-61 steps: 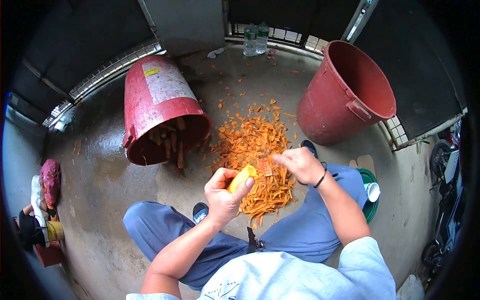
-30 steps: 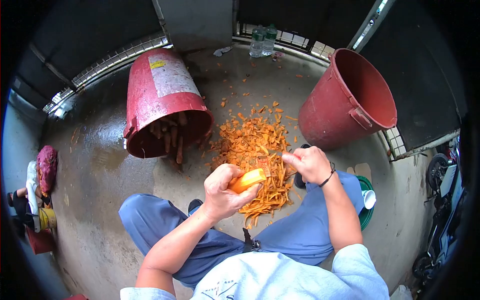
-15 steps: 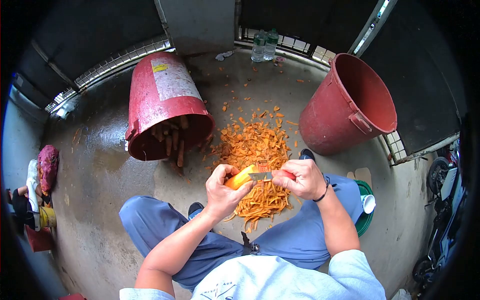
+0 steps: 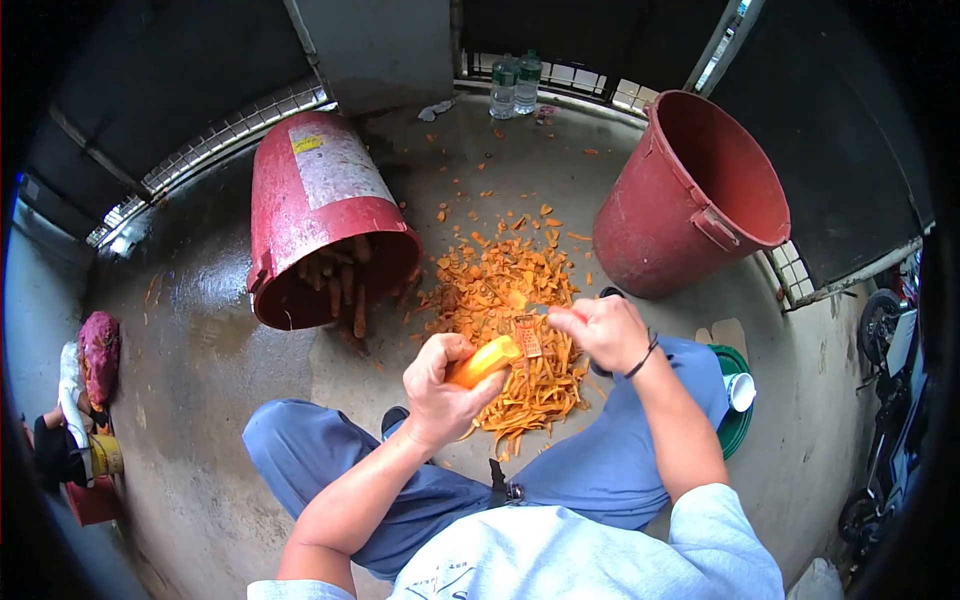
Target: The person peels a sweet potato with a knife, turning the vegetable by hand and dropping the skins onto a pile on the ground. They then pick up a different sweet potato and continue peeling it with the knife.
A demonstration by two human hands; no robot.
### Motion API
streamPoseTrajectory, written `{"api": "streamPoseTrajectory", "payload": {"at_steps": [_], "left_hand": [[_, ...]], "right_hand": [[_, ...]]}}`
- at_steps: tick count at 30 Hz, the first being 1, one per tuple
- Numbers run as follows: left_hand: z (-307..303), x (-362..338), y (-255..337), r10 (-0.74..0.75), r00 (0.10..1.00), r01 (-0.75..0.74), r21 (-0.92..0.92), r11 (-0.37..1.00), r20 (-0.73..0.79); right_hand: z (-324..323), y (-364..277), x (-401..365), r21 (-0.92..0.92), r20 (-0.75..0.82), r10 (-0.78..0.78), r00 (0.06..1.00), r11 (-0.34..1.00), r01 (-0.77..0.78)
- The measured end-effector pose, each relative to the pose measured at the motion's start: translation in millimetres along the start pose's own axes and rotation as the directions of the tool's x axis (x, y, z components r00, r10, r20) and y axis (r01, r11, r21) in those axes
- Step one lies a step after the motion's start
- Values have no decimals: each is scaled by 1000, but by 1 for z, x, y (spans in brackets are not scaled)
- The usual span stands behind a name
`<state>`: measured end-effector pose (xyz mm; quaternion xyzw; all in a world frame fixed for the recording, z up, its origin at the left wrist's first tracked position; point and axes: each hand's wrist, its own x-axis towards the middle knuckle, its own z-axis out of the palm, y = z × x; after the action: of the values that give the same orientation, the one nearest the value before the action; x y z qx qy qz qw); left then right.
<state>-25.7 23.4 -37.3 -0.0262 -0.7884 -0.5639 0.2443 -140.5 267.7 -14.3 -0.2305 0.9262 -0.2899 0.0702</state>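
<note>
My left hand (image 4: 436,392) is wrapped round a thick peeled carrot (image 4: 490,362), its pale cut end pointing up and to the right. In my right hand (image 4: 612,335) is a knife (image 4: 538,309) with a red handle; the short blade sticks out to the left, apart from the carrot. Beneath both hands lies a heap of orange peels and chips (image 4: 535,395) on the floor between my legs. A small orange slotted piece (image 4: 527,337) shows on the heap; what it is I cannot make out.
A red bucket (image 4: 335,230) lies tipped on its side with unpeeled carrots (image 4: 345,285) at its mouth. Another red bucket (image 4: 680,200) stands at the right. Two water bottles (image 4: 515,85) are by the far wall. A white cup (image 4: 740,391) sits over a green round item (image 4: 735,440) beside my right knee.
My right hand has moved the knife up and away from the carrot, where its blade was against the end. The left hand still grips the carrot, slightly shifted. The view has shifted a little.
</note>
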Motion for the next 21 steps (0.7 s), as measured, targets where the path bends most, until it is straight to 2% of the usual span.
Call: {"api": "streamPoseTrajectory", "payload": {"at_steps": [1, 2, 4, 6, 8, 9, 10, 12, 13, 15, 18, 21], "left_hand": [[1, -1, 0, 12, 1000, -12, -22, 1000, -4], [2, -1, 0, 23, 1000, -23, -45, 999, -14], [-2, 1, -9, -9, 1000, 8, -29, 1000, -20], [-5, 2, -11, -45, 999, 45, -2, 999, -24], [-7, 2, -10, -143, 990, 144, -38, 989, 14], [-6, 2, -7, -152, 988, 152, -49, 987, 6], [-4, 2, -7, -151, 989, 151, -48, 987, 8], [-2, 1, -7, -254, 967, 254, -74, 964, 10], [-1, 0, -7, -253, 967, 253, -72, 965, 9], [2, 0, -5, -412, 911, 407, -225, 885, 25], [4, -3, -9, -467, 882, 465, -291, 836, 69], [10, -5, -9, -467, 882, 453, -381, 806, 59]], "right_hand": [[-4, 10, 1, -10, 43, 96, 995, 995, -95], [-5, 13, -1, -13, 35, 98, 995, 995, -98], [-6, 17, 1, 235, 24, 137, 990, 962, -139], [-3, 3, -1, 267, 23, 116, 993, 957, -118], [-4, -15, -8, 374, 38, -3, 999, 927, -12], [-6, -22, -9, 379, 47, -76, 996, 924, 53], [-5, -23, -8, 380, 45, -75, 996, 924, 52], [-2, -25, -8, 319, 47, -238, 970, 924, 211], [0, -25, -9, 311, 42, -278, 960, 916, 252], [2, -31, -11, 311, 23, -310, 950, 906, 288], [2, -40, -13, 279, 23, -322, 946, 911, 303], [6, -41, -12, 292, -7, -325, 946, 904, 313]]}}
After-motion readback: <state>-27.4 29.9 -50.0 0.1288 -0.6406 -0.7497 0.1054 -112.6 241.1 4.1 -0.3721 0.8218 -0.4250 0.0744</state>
